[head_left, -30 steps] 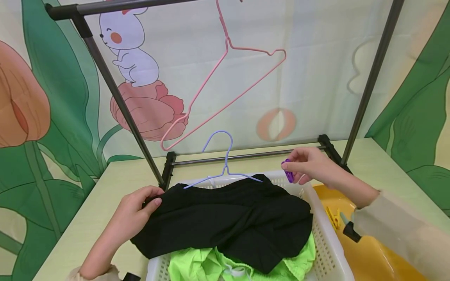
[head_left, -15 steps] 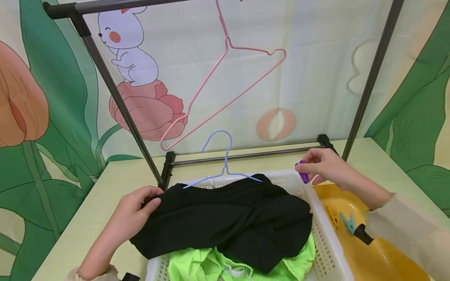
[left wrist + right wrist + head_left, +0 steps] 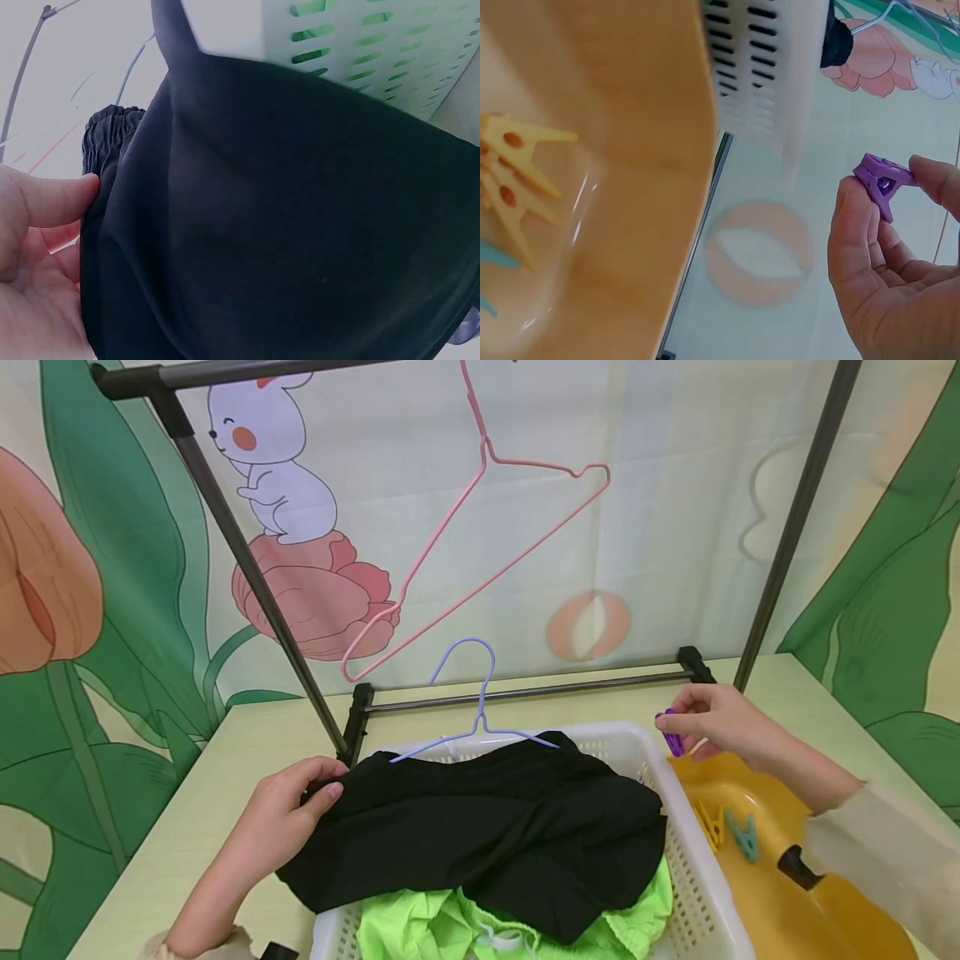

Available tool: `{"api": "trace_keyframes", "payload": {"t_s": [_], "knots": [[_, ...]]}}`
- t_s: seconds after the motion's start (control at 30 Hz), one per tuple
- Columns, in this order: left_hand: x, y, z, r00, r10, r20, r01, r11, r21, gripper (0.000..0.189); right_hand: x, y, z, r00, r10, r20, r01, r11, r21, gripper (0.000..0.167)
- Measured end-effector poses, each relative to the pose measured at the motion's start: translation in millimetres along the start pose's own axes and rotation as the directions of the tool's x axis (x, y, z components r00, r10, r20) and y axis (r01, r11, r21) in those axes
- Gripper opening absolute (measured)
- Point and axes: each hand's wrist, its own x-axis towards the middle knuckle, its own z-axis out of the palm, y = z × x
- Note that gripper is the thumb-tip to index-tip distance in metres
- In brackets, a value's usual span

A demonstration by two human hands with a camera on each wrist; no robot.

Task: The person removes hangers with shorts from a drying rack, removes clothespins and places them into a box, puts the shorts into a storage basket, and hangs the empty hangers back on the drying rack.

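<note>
Black shorts (image 3: 480,827) with a gathered waistband lie over the white basket, a blue-purple hanger (image 3: 482,718) reaching out of their top. My left hand (image 3: 288,814) pinches the left end of the waistband between thumb and fingers; the left wrist view shows the thumb on the black cloth (image 3: 285,210). Over the basket's far right corner, my right hand (image 3: 723,722) holds a purple clothespin (image 3: 672,733) between thumb and fingertips. In the right wrist view the purple clothespin (image 3: 883,184) touches no cloth.
The white basket (image 3: 701,860) also holds bright green clothing (image 3: 420,927). To its right, an orange basin (image 3: 840,918) contains yellow clothespins (image 3: 708,825) and a teal clothespin (image 3: 742,837). A pink hanger (image 3: 480,581) hangs from the black rack (image 3: 247,552) behind.
My right hand has moved right, away from the shorts and toward the orange basin's side, carrying the purple clothespin. My left hand and the shorts stay where they were.
</note>
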Motion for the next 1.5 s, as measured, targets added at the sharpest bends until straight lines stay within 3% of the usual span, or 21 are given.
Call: {"api": "trace_keyframes", "payload": {"t_s": [0.67,1.1,1.5], "knots": [[-0.2,1.6,-0.3,1.000,-0.008,0.001,0.008,1.000,-0.010,0.016,-6.1,27.4,-6.6,0.996,0.085,0.029,-0.083,0.993,-0.081,0.043],[-0.5,0.3,-0.2,1.000,0.000,-0.004,0.000,1.000,-0.010,0.015,-8.0,39.9,-2.1,0.981,0.151,0.125,-0.128,0.976,-0.174,0.035],[-0.1,0.6,0.3,1.000,-0.014,0.004,0.014,1.000,-0.013,0.015,-10.8,48.3,5.5,0.971,0.189,0.143,-0.155,0.963,-0.221,0.032]]}}
